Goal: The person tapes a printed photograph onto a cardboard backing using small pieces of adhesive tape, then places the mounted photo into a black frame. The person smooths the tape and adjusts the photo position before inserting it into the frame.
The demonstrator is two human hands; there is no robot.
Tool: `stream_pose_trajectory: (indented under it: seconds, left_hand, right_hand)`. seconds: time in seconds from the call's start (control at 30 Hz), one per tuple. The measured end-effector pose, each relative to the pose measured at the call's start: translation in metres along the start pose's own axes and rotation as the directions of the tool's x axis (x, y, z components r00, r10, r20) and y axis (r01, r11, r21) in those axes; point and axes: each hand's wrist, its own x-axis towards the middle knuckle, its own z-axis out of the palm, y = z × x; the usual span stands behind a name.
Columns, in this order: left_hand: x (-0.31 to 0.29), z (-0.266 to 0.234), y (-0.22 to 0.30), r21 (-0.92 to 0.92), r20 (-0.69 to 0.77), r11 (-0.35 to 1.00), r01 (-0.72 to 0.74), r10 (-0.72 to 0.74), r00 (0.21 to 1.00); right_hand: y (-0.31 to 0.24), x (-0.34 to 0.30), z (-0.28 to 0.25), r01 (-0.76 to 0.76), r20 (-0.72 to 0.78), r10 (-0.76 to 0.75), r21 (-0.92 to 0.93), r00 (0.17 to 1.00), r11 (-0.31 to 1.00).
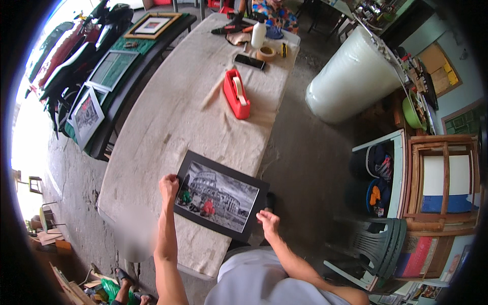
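A black-and-white picture of an old round arena with red and green spots, set in a black mat [235, 235], is held tilted over the near end of the cloth-covered table [152, 152]. My left hand [169, 187] pinches the mat's left edge, fingers closed. At the right edge, the closed fingers of my right hand [268, 222] grip the border beyond the table's side. Farther up the table stands a red tape dispenser [237, 95] with a roll of pale tape.
Beyond the dispenser lie a black phone [249, 62], a brown tape roll [265, 54] and a white bottle [258, 35]. Frames, including a white-bordered picture [87, 118], rest on a bench at left. A large plastic-wrapped roll [353, 76] and stacked green chairs [373, 244] stand at right.
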Motion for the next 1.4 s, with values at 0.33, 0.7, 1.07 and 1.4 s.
stream_pose_trajectory:
  seconds: [0.33,0.7,1.07,1.4]
  left_hand:
    - [-0.001,-0.005,0.012,-0.023,0.008,0.998,0.063,-0.063,0.998]
    - [-0.005,-0.002,0.011,0.015,-0.033,1.0,-0.006,0.007,0.999]
    - [-0.141,0.002,0.027,-0.244,-0.335,0.942,0.231,-0.305,0.891]
    - [-0.262,0.037,0.06,-0.472,-0.053,0.672,0.57,-0.667,0.743]
  right_hand:
    - [-0.005,-0.007,0.005,0.007,-0.024,-0.006,0.03,1.0,1.0]
    - [-0.005,-0.007,0.006,0.007,-0.05,-0.005,0.031,0.999,0.999]
    - [-0.007,0.0,0.001,-0.044,-0.021,0.044,0.011,0.999,0.999]
    - [-0.008,0.02,-0.013,-0.075,0.131,0.073,0.01,0.989,0.997]
